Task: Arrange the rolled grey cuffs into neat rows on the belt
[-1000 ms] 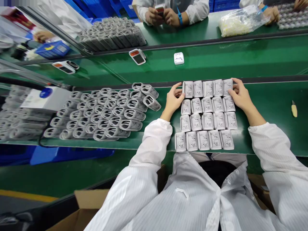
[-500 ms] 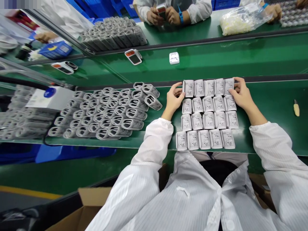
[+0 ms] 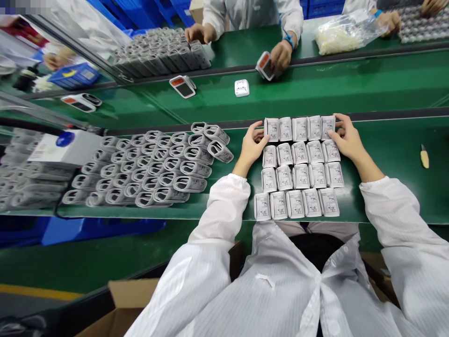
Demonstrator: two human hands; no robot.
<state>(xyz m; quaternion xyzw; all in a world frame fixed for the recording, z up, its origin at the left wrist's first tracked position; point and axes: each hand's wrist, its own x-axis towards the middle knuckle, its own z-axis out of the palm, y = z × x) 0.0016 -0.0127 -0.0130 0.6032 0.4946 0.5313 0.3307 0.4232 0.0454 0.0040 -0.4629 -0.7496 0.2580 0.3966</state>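
Observation:
Several folded grey cuffs with printed drawings lie in rows on the green bench before me. At the left end of the farthest row of cuffs (image 3: 300, 129), my left hand (image 3: 253, 142) presses with thumb and fingers. My right hand (image 3: 345, 135) presses the opposite end, so the row is squeezed between both hands. Three more rows sit nearer to me, the closest row of cuffs (image 3: 296, 204) along the bench's front edge. To the left stands a large group of rolled cuffs (image 3: 150, 164) on their sides.
A white box (image 3: 82, 145) is on the far left. Beyond the dark rail are a white monitor (image 3: 183, 87) and a small white part (image 3: 242, 88). A co-worker's hand (image 3: 280, 57) holds another monitor (image 3: 265, 65). A small tool with a pale handle (image 3: 424, 157) lies at right.
The co-worker's hands have parted: one moved to the stacked cuffs, the other brought a monitor down toward the rail. My hands stay on the far row's ends; the view shifted slightly.

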